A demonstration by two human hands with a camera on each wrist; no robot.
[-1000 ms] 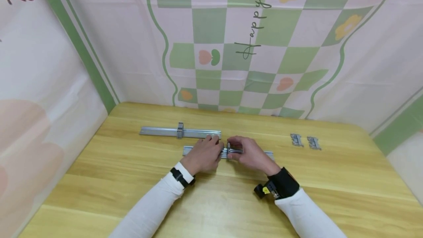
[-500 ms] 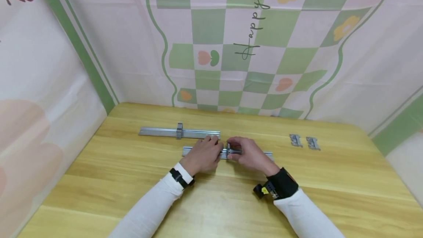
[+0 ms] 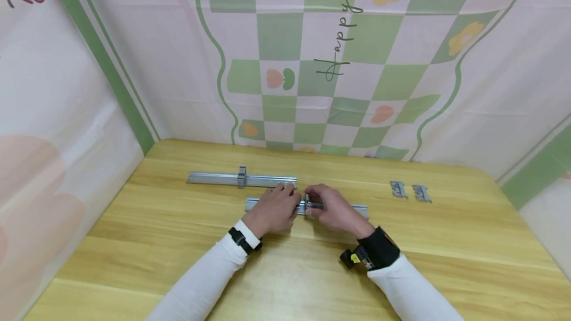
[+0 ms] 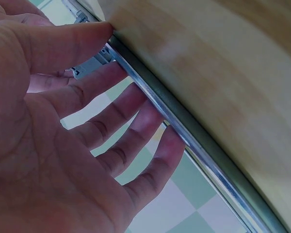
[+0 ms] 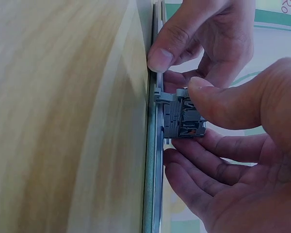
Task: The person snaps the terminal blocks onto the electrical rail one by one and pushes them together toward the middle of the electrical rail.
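Observation:
In the head view my left hand (image 3: 274,208) holds the nearer metal DIN rail (image 3: 360,211). The left wrist view shows its thumb on one edge of this rail and its fingers along the other. My right hand (image 3: 337,210) pinches a grey terminal block (image 5: 177,115) between thumb and fingers, close beside the left hand. That block sits against the rail, its foot at the rail's edge in the right wrist view. Whether it is fully clipped on, I cannot tell. The fingers partly cover both the block and the middle of the rail.
A second DIN rail (image 3: 214,178) lies farther back to the left, with grey terminal blocks (image 3: 242,177) mounted on it. Two loose terminal blocks, one left (image 3: 399,189) and one right (image 3: 422,193), lie flat on the wooden table (image 3: 294,276). A patterned curtain (image 3: 278,36) hangs behind.
The right hand and wrist have shifted very slightly left, still pinching the terminal block at the rail. The left hand keeps its hold, and the whole head view has drifted a little.

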